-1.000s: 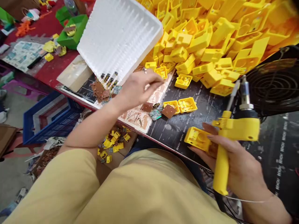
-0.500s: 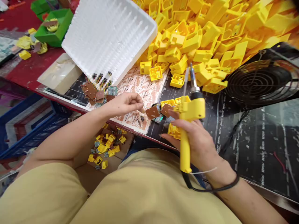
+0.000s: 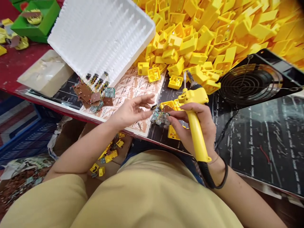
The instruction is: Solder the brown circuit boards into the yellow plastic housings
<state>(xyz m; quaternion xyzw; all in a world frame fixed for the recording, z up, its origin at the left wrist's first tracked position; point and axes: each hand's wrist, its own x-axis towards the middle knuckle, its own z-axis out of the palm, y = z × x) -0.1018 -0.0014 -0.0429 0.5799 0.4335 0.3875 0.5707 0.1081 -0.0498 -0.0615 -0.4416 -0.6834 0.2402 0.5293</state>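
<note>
Since half a second earlier, the left hand (image 3: 127,112) had loosened its curled fingers, and the right hand (image 3: 209,125) had come to pinch a wired circuit board (image 3: 161,118) over the table (image 3: 249,136). The right hand also clasped the yellow soldering gun (image 3: 194,95), its handle now more tilted. The left hand reached in, thumb beside the wires (image 3: 155,108); whether it gripped one could not be told. Fingers partly hid a yellow case (image 3: 173,133).

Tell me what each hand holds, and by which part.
The right hand holds the yellow tool by its handle and pinches a circuit board by one edge. The left hand has fingers at the wires; whether they grip any cannot be told.
</note>
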